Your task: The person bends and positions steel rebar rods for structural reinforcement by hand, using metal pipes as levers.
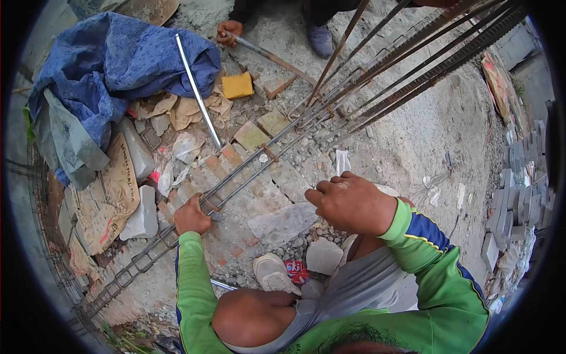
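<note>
A long rebar cage [259, 159], made of thin steel bars with square stirrups, runs diagonally over bricks and rubble. My left hand [193, 215] is closed around its bars beside a rusty stirrup [210, 203]. To the right of the cage, my right hand [354, 203] is raised above the ground with its fingers curled into a fist. What it holds, if anything, is hidden. A co-worker's hand [229, 33] at the top grips a rusty metal bar [274, 58] whose far end reaches the cage.
Several rebars [407, 53] slant in from the upper right. A blue tarp [118, 56], a shiny tube [197, 91], a yellow block [237, 86] and a cement bag [109, 194] lie left. Grey pavers [516, 189] are stacked right. A red wrapper [296, 271] lies near my shoe [272, 273].
</note>
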Demonstrator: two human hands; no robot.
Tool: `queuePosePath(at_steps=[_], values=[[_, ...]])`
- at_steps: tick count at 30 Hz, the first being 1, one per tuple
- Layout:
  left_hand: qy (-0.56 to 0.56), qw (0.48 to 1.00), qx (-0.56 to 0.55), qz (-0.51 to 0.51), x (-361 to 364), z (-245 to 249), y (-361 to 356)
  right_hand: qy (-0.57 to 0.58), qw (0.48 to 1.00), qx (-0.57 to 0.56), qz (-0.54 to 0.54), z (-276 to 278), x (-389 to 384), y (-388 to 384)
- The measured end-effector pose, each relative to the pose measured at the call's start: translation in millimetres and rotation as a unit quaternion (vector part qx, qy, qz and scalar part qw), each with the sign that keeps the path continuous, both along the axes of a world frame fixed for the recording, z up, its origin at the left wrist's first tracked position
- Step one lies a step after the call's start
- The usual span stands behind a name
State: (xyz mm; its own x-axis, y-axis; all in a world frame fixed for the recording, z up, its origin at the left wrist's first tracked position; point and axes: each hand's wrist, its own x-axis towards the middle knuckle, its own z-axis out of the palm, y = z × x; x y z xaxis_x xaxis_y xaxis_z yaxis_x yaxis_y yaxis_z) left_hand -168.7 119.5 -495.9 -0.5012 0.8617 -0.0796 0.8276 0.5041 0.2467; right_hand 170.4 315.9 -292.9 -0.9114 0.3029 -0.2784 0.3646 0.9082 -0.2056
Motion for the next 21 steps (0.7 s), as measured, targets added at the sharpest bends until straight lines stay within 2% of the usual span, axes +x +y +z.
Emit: queuePosePath(at_steps=[2,4,5,7,10,13,21], values=[[-0.006,1.0,-0.012,0.007,0.3,-2.4,-1.1,-0.018,1.0,0.016,-0.014,5.3,2.1,5.5],[-0.015,1.0,0.001,0.007,2.4,0.6,-0.7,0.004,1.0,-0.018,0.008,8.8,2.7,10.3],[-0.015,1.0,0.006,0.004,2.4,0.0,-1.6,0.004,1.0,0.008,0.001,9.7,3.6,11.8],[-0.013,1.0,0.025,-0.001,1.5,-1.6,0.1,0.157,0.987,-0.017,-0.014,12.7,3.2,14.7],[-0.007,1.0,0.015,0.0,2.8,0.7,-0.1,0.222,0.974,0.001,-0.038,27.2,-0.9,15.9],[0.004,0.999,0.031,-0.01,3.2,-1.7,-4.1,0.241,0.97,0.008,-0.04,36.3,-0.1,10.7],[-0.012,1.0,-0.026,-0.003,2.8,7.0,-1.9,0.278,0.959,0.026,-0.05,53.9,-6.3,-6.7]])
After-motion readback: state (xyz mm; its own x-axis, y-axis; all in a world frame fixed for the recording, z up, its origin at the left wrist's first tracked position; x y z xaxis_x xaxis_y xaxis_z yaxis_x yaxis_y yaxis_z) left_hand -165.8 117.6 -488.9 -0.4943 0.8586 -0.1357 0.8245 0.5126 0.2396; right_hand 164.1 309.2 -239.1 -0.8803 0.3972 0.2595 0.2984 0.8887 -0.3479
